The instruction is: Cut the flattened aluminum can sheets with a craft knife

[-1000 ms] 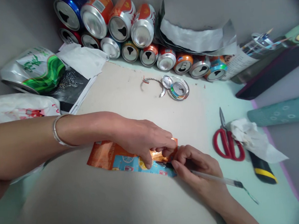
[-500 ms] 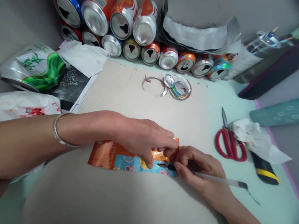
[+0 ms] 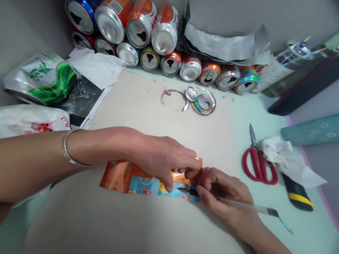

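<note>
A printed orange-and-blue sheet (image 3: 140,184), seemingly cut from a drink can, lies flat on the pale board (image 3: 113,230). My left hand (image 3: 166,155), with a silver bangle on its wrist, bears down on the sheet with bent fingers and thumb. Pinched in my right hand (image 3: 225,193) is a pen (image 3: 247,206) with a clear barrel and dark grip. Its tip points left and rests on or just over the blue part, near my left thumb. Part of the sheet is hidden under my left hand.
Several drink cans (image 3: 164,34) are stacked along the wall. Cut can ends (image 3: 204,102) lie before them. Red-handled scissors (image 3: 259,162), crumpled tissue (image 3: 279,155) and a black-and-yellow handle (image 3: 299,194) are at right. A crushed green can (image 3: 45,78) lies at left.
The view has shifted slightly. My right hand and the pen sit a touch further left and lower in view; my left hand stays pressed on the sheet.
</note>
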### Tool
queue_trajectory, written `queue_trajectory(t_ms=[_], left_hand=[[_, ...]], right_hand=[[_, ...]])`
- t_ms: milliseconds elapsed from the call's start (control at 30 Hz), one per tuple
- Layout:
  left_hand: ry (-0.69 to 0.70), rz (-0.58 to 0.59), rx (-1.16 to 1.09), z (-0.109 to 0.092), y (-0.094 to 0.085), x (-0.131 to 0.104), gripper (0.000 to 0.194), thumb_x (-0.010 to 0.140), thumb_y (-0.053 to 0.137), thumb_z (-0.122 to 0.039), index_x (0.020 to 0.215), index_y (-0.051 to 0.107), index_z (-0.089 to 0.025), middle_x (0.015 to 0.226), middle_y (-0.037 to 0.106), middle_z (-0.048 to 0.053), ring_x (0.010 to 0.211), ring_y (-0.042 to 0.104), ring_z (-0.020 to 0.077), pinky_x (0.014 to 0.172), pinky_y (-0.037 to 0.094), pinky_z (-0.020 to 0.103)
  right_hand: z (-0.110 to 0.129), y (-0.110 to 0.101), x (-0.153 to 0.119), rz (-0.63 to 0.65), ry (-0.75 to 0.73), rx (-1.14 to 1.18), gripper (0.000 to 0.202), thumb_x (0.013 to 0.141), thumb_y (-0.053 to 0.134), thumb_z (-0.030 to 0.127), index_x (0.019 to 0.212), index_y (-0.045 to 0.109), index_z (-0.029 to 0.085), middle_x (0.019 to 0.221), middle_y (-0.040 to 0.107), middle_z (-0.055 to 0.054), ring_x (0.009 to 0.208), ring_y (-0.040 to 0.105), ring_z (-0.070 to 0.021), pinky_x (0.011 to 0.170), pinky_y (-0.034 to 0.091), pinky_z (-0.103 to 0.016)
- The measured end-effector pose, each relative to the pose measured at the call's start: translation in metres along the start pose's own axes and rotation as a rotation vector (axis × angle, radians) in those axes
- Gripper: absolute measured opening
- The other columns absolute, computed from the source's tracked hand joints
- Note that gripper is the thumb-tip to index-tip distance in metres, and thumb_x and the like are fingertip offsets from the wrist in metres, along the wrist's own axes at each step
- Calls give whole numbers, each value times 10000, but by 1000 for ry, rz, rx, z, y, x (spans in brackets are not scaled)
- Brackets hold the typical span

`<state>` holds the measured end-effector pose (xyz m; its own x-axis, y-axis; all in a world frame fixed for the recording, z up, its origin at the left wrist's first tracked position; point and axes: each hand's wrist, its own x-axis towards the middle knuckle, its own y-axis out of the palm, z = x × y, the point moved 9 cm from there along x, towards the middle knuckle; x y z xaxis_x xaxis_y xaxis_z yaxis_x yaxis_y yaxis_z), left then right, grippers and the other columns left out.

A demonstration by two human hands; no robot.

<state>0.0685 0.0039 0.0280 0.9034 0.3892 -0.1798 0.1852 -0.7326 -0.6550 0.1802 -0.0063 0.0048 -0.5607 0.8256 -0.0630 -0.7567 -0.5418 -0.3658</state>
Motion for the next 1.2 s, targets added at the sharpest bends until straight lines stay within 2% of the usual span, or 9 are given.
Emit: queue_trajectory(t_ms=[300,500,700,1200], left_hand=[[-12,-6,14,0,-1,0,421,789,853,-150,888,456,-249,1024,595,-18,934,589,182,706,386,276],[8,-17,5,2,0,0,424,786,843,-139,883,446,-254,1008,584,-26,919,582,179,705,384,275],[5,-6,6,0,0,0,446,795,834,-128,877,416,-258,1003,570,-23,926,577,183,719,389,275],[0,-6,-7,0,-1,0,444,796,826,-116,895,418,-259,1038,580,-15,960,584,181,762,403,264]], right_hand=[[-2,-3,2,-36,26,68,284,945,713,280,749,515,226,704,576,9,647,496,-150,542,373,-259],[4,-2,4,-46,21,39,276,917,718,245,718,529,218,671,570,21,592,452,-126,505,363,-231],[0,-1,1,-41,18,59,260,926,686,210,729,518,221,675,549,34,573,407,-113,489,329,-223],[9,3,5,2,-12,74,275,915,682,190,698,514,212,694,562,21,588,431,-116,489,326,-225]])
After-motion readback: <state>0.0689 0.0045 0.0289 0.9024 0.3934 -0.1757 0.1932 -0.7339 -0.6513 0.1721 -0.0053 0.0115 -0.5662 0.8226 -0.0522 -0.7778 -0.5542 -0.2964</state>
